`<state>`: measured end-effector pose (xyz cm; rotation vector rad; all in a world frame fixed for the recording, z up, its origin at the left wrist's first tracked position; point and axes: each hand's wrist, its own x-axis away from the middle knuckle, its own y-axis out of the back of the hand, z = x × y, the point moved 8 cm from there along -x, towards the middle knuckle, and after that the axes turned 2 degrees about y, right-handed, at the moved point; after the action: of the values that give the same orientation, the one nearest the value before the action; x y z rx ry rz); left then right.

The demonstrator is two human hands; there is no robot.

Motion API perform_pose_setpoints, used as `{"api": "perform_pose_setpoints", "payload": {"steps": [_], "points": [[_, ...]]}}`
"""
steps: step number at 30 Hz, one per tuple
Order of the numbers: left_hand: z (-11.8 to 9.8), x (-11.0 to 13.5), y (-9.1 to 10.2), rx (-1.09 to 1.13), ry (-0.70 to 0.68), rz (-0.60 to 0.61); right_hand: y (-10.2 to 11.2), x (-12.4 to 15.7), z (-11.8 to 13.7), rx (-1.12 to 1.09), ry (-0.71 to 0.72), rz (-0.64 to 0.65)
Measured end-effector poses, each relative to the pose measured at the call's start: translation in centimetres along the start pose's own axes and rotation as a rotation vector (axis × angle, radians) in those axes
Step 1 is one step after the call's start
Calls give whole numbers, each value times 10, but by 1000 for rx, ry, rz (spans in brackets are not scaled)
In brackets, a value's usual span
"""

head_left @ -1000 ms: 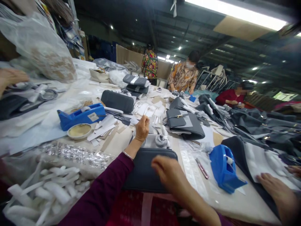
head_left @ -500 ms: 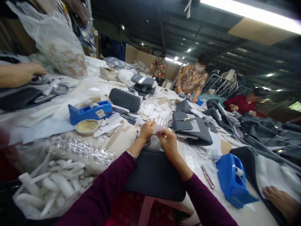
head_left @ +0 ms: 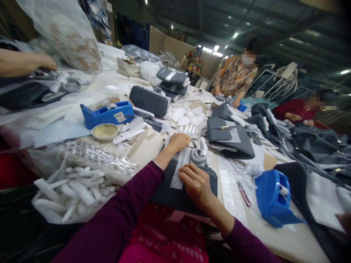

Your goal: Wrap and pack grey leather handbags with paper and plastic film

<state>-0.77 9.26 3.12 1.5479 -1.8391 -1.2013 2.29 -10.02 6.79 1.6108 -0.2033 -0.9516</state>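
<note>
A dark grey handbag (head_left: 175, 195) lies flat at the near table edge in front of me. A white strip (head_left: 181, 166) runs lengthwise over its top. My left hand (head_left: 178, 142) grips the strip's far end, fingers curled on it. Fingers bent, my right hand (head_left: 195, 182) presses the near end of the strip onto the bag. A roll of grey wrapped handle (head_left: 199, 155) lies just beyond the bag.
A blue tape dispenser (head_left: 275, 199) stands at the right, another blue tape dispenser (head_left: 106, 114) at the left beside a round tin (head_left: 104, 131). A clear bag of white foam rolls (head_left: 71, 190) lies near left. Grey bags (head_left: 229, 137), paper scraps and other people surround the table.
My hands had raised the white strip above the bag half a second ago; now both have come down and lay it along the bag's top. The view tilted downward.
</note>
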Motion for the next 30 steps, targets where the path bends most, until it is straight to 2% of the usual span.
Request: {"api": "perform_pose_setpoints", "payload": {"steps": [4,9,12,15,17,19,24,27,30], "points": [[-3,2,0,-40,-9,-8,-7,12,12,8,37,73],[-9,4,2,-25,-39,-42,-12,25,18,-13,-4,137],[-19,4,13,114,-115,-132,-14,36,24,-23,-24,154],[-35,14,28,358,-269,-171,-16,46,29,-20,-37,144],[-46,36,36,465,-395,-145,-17,52,30,-34,-44,123],[-50,70,39,475,-506,-94,-18,55,29,-51,-43,96],[-38,164,23,216,-690,63,-17,54,24,-75,-58,27],[-30,189,14,93,-755,87,-8,66,30,-160,-147,-46],[-29,192,9,17,-793,85,3,109,43,-310,-409,-224]]}}
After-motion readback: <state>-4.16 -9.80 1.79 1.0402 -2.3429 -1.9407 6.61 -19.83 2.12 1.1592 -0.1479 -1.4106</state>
